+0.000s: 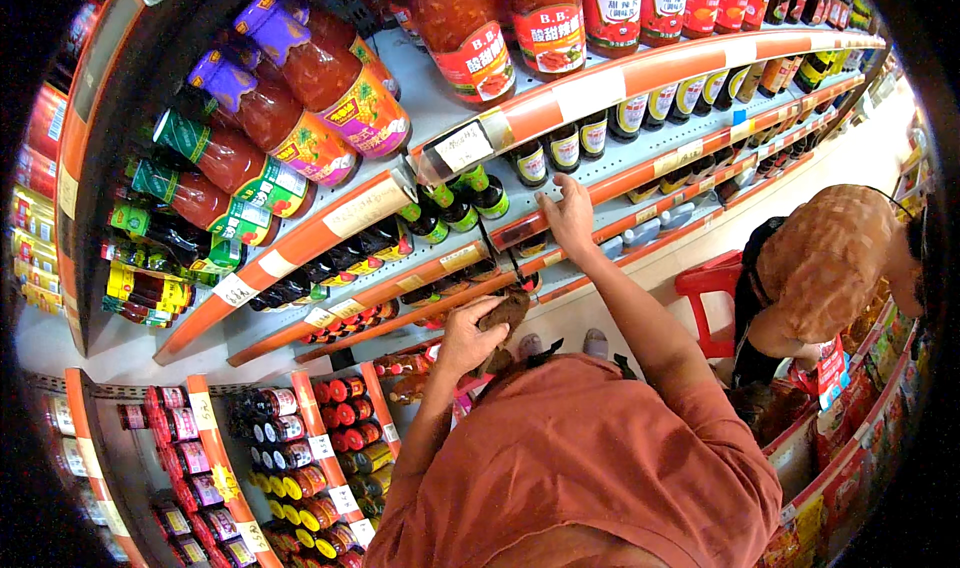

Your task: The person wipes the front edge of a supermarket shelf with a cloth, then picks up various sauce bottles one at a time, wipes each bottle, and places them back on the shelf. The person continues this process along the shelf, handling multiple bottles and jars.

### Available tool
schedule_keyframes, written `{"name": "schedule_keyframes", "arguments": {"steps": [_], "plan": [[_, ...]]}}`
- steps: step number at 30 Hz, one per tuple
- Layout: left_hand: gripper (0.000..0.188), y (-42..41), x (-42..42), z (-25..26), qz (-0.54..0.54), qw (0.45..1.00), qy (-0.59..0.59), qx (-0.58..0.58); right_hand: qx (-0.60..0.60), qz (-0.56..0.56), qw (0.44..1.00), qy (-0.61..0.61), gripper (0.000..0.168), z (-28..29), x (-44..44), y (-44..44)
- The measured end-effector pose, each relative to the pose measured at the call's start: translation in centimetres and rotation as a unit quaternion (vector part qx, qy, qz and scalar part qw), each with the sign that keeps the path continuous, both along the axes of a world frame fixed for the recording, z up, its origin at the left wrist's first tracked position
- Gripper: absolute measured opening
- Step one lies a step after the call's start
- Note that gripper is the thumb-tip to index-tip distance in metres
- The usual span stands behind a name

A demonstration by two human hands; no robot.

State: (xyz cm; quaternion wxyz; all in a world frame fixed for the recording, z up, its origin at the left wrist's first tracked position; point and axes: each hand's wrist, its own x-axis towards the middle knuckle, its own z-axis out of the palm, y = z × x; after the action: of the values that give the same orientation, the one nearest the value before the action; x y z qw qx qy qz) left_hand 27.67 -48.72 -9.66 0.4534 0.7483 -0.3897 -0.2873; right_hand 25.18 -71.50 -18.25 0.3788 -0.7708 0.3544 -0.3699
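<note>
A brown cloth is bunched in my left hand, which is in front of the lower shelves. My right hand reaches up to an orange shelf edge, fingers slightly apart and nothing seen in them. Whether its fingertips touch the edge or the shelf is hard to tell. Just beyond them stand dark bottles with white-and-yellow labels in a row. Left of that row are small dark bottles with green labels.
Large bottles of red sauce line the upper shelf. Purple-capped sauce bottles stand at left. Stacked jars fill the lower-left shelving. At right, another person by a red plastic stool handles a red packet.
</note>
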Motion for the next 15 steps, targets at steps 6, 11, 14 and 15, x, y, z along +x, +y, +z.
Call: {"name": "schedule_keyframes", "arguments": {"steps": [6, 11, 14, 15], "plan": [[0.034, 0.2, -0.6, 0.5, 0.013, 1.000, 0.008, 0.013, -0.082, -0.015, 0.996, 0.024, 0.056, 0.4, 2.2, -0.3], [0.035, 0.3, -0.6, 1.3, 0.009, 0.999, 0.017, 0.029, -0.019, -0.009, 0.998, 0.051, 0.056, 0.5, 3.9, -0.6], [0.034, 0.9, -0.3, 0.4, 0.012, 1.000, -0.002, 0.024, 0.029, -0.007, 0.999, 0.038, 0.047, 0.4, 4.7, -1.1], [0.034, 1.0, -0.2, 0.3, 0.011, 0.999, -0.010, 0.029, 0.036, -0.007, 0.999, 0.028, 0.045, -0.1, 5.0, -1.4]]}}
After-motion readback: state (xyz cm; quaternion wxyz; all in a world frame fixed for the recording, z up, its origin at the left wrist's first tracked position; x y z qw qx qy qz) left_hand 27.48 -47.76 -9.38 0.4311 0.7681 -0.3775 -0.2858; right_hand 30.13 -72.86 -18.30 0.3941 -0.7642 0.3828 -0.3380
